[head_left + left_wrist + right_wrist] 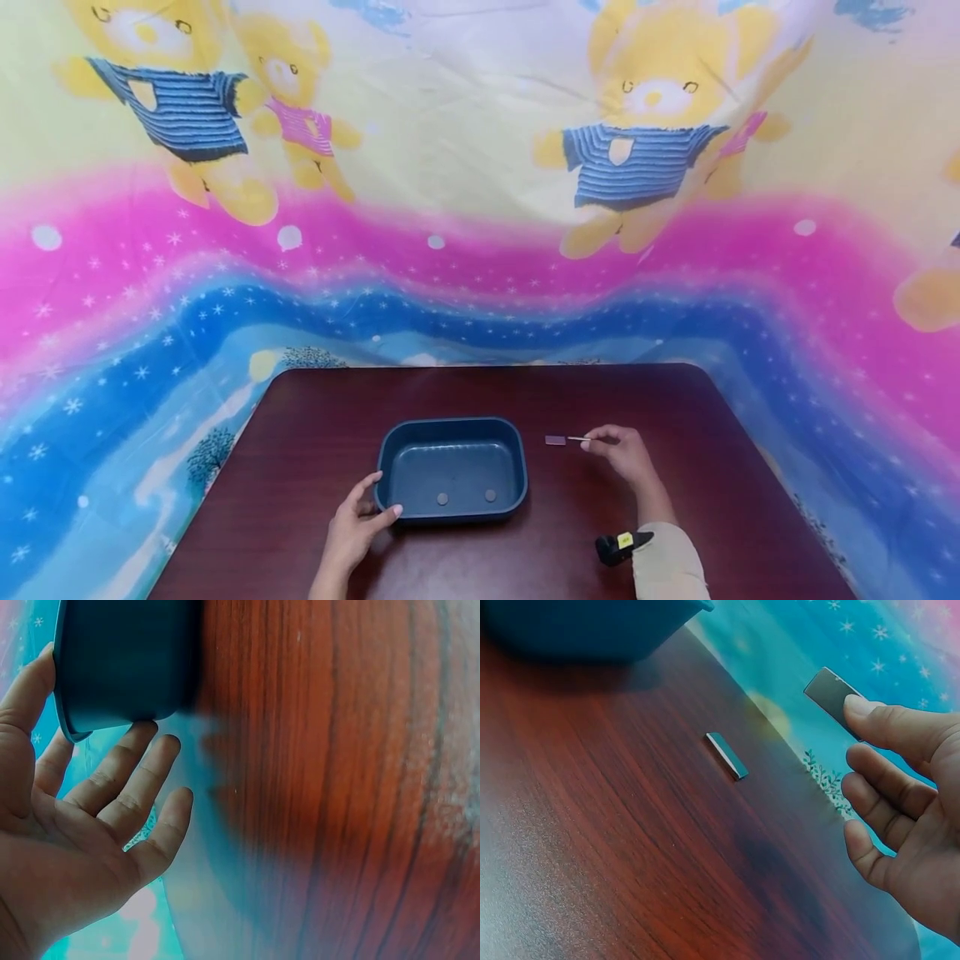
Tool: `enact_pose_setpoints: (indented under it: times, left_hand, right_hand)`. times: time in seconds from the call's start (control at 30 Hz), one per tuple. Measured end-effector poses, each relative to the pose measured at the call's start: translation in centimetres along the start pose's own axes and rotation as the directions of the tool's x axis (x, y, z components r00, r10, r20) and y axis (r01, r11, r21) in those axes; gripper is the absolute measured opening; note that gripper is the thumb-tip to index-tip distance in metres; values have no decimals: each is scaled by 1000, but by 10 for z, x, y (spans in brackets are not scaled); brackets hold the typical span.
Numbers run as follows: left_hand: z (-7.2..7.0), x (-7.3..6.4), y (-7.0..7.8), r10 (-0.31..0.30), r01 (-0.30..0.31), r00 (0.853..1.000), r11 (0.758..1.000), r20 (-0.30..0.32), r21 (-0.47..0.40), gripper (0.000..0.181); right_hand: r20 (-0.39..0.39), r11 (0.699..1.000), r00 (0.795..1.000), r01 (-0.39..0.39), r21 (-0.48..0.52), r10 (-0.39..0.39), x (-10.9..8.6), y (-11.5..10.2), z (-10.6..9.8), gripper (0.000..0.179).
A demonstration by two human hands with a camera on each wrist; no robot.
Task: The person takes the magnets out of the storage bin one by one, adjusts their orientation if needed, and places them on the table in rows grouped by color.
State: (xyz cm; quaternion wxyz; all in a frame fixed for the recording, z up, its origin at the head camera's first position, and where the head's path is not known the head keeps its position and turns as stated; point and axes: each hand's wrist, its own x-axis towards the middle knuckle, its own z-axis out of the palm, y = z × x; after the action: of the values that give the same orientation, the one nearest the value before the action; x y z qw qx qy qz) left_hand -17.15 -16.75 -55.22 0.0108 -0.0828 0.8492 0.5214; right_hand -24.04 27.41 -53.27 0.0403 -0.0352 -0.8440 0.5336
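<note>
Two small flat metallic pieces show in the right wrist view. One, the held piece [831, 701], is pinched in the right hand [617, 450], the thumb pressed to its flat face and the other visible fingers loosely bent and apart from it. The other, the loose piece [555, 440], lies flat on the dark reddish-brown table [285, 467], just beyond the tip of the held one.

The left hand [356, 521] is at the near left corner of a dark blue tub [452, 519], with the thumb on its rim and the index finger at its left side; the remaining fingers are spread and gently bent (one fingertip meets the tub's outer wall, two stand free).

Inside the tub, on its floor toward the near side, are two small round discs [442, 499], well apart from each other. The loose piece lies between the held piece and the tub, and the tub's right wall stands between that piece and the discs.

A black device [624, 546] with a yellow label sits at the right wrist, by a pale sleeve [667, 562]. Behind the table hangs a cloth [465, 125] printed with bears, snowflakes and bands of pink and blue.
</note>
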Motion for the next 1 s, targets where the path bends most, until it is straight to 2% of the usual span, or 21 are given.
enact_pose_setpoints:
  times: [0.2, 0.37, 0.5, 0.63, 0.73, 1.0]
  left_hand:
    - [0, -3, -3, 0, 0, 1000, 1000, -5, 11, 67]
    - [1, -4, -6, 17, -16, 1000, 1000, -17, 8, 67]
    - [1, -5, -6, 4, -3, 1000, 1000, -20, 13, 67]
    - [0, -1, -3, 23, -22, 1000, 999, -20, 38, 67]
    - [1, 4, 0, 50, -49, 999, 998, -16, 37, 67]
    - [1, 2, 1, 30, -30, 1000, 999, -4, 15, 66]
  right_hand:
    - [0, 999, 999, -52, 12, 52, 3, 14, -3, 20]
    - [-24, 998, 997, -66, 21, 67, 6, 26, -10, 20]
    - [-10, 996, 996, -84, 14, 84, 7, 35, -14, 20]
    - [7, 991, 992, -128, 37, 127, 14, 42, -20, 23]
    - [3, 992, 992, -127, 18, 126, 22, 46, -27, 25]
    - [23, 982, 984, -175, -76, 178, 31, 59, -34, 25]
